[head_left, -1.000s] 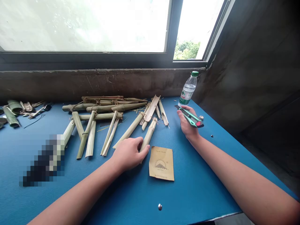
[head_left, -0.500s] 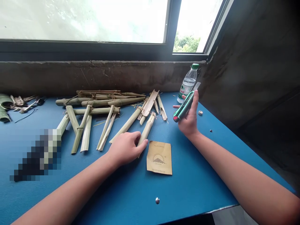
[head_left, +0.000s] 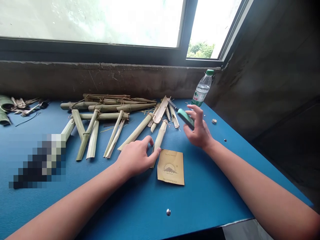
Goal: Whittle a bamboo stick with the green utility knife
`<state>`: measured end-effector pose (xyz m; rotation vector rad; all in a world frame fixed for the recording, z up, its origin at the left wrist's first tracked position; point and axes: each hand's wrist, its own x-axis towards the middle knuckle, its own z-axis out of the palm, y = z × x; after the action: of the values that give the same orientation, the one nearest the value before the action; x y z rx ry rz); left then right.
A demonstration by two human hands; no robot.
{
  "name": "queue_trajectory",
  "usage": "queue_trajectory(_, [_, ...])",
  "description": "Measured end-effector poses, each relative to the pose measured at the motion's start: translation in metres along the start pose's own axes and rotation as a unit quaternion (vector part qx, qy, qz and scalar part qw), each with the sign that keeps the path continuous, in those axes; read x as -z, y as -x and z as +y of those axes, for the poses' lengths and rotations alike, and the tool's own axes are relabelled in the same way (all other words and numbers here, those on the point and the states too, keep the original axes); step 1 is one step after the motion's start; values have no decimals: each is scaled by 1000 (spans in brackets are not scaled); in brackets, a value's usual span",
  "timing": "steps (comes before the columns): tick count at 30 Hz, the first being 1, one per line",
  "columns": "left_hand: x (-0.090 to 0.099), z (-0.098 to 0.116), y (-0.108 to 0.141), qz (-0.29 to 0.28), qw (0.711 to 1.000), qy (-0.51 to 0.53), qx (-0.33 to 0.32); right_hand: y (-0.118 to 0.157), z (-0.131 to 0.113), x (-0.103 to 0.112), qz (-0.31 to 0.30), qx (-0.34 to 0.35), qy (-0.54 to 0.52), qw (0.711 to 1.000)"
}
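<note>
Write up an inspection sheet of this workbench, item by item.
surface: blue tabletop, metal stud near the front edge.
job's things: bamboo pieces lashed with twine; loose bamboo stick beside the kraft packet.
clutter: water bottle; kraft packet printed WATERPROOF; small round disc; green leaf pieces; pixelated object, unidentifiable.
grippers: left hand open, fingers against the loose bamboo stick; right hand holds a green utility knife.
cables: thin dark cord at far left, kind unclear.
surroundings: window, concrete sill, dark wall.
</note>
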<state>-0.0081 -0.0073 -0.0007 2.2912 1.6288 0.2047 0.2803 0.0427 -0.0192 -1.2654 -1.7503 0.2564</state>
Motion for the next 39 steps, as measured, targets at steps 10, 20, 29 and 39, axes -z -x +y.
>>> queue_trajectory(10, [-1, 0, 1, 12, 1000, 11, -9, -5, -7, 6, -229, 58, 164, 958])
queue_trajectory(20, [-4, -1, 0, 18, 1000, -3, -18, -4, -6, 1, -230, 31, 199, 952])
queue_trajectory(29, [-4, 1, -2, 8, 1000, -6, -7, -7, 0, 1, -194, -9, 250, 949])
queue_trajectory(39, [-3, 1, 0, 40, 999, -13, -8, -6, -1, 6, -181, 16, 247, 952])
